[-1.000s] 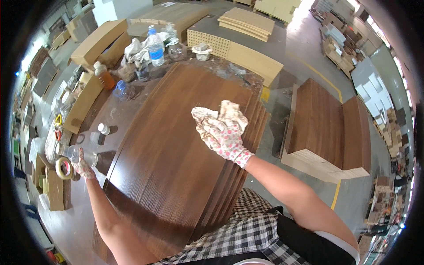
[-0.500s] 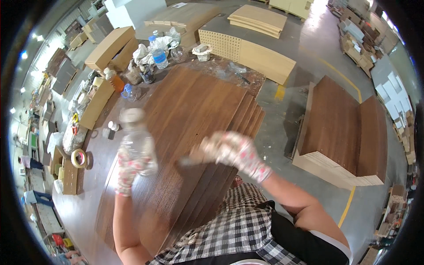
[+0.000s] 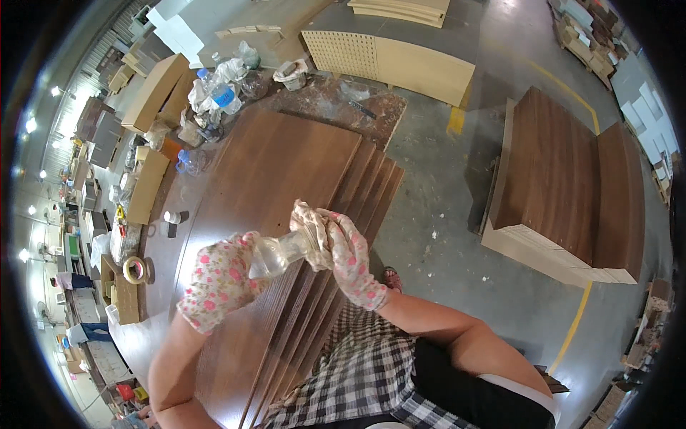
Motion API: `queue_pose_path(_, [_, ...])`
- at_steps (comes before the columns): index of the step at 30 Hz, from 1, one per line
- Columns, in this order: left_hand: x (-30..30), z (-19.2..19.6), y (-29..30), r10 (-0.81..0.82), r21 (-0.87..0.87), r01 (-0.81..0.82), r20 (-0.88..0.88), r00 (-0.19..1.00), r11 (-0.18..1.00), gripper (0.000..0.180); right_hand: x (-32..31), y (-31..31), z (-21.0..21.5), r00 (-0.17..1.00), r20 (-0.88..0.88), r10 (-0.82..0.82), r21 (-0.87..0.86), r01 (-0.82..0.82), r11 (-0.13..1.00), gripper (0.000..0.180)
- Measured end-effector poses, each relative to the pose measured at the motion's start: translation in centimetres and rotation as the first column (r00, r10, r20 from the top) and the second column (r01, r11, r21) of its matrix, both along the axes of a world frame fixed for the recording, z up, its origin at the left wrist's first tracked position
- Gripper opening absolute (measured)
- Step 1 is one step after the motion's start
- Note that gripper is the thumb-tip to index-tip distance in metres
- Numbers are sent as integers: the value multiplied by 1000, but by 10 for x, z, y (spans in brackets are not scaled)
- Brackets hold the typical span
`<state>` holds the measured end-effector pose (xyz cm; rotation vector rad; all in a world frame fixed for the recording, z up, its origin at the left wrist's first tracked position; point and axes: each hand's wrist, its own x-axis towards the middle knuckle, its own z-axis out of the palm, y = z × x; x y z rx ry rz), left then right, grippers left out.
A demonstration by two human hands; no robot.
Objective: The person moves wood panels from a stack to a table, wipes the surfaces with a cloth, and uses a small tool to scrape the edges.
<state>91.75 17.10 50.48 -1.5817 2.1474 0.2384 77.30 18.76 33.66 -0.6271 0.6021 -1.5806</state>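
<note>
My left hand (image 3: 220, 279), in a white glove with pink flowers, is wrapped round a clear plastic bottle (image 3: 280, 254). The bottle is tipped on its side, its neck toward the right. In a matching glove, my right hand (image 3: 351, 259) grips a crumpled, stained rag (image 3: 314, 232) and presses it to the bottle's mouth, which the rag hides. Both hands are above a stack of dark brown wood-grain panels (image 3: 286, 154), whose edges step down toward the right.
Along the table's left lie a tape roll (image 3: 135, 270), a small white cap (image 3: 171, 217) and a cardboard box (image 3: 148, 187). Water bottles (image 3: 226, 99) and crumpled plastic stand at the back. More brown panels (image 3: 550, 179) are stacked on the right, across grey floor.
The bottle has tipped from upright onto its side and moved right. My right hand has brought the rag up from near the panels to the bottle's mouth. The view has shifted slightly.
</note>
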Motion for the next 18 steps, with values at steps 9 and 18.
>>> queue_pose_path(9, [49, -85, -2, 6, -141, -312, -905, 426, 940, 73, 2, -44, 74, 682, -509, -526, -573, 188, 798, 25])
queue_pose_path(18, [71, -175, -33, -160, 123, -478, -846, -508, 870, 75, -56, -78, 12, 140, -775, -616, -510, 438, 741, 23])
